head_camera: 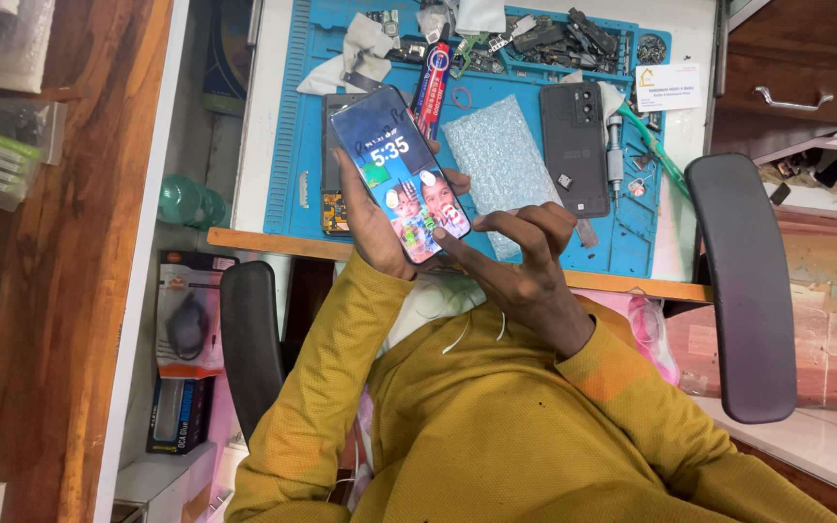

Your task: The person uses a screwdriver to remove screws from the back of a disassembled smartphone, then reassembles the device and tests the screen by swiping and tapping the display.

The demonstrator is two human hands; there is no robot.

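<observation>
The left hand [372, 225] is clamped around a smartphone [399, 174], gripping it from behind and along its edges, with fingertips visible at the right edge of the device. The smartphone is held face up and tilted, above the near edge of the table [263, 126]; its screen is lit and shows a clock and coloured picture tiles. The right hand [525, 266] holds nothing: its index finger is extended and touches the lower part of the screen, while the other fingers are bent and spread. Both hands are close together at the smartphone. Both sleeves are mustard yellow. On the table lies a blue work mat [293, 145]. On the mat, just right of the smartphone, rests a bubble-wrap pouch [501, 155]; further right lies a dark phone back cover [573, 145], inner side up. A red tube [435, 82] lies beyond the smartphone, with small parts and tools along the far edge of the mat
</observation>
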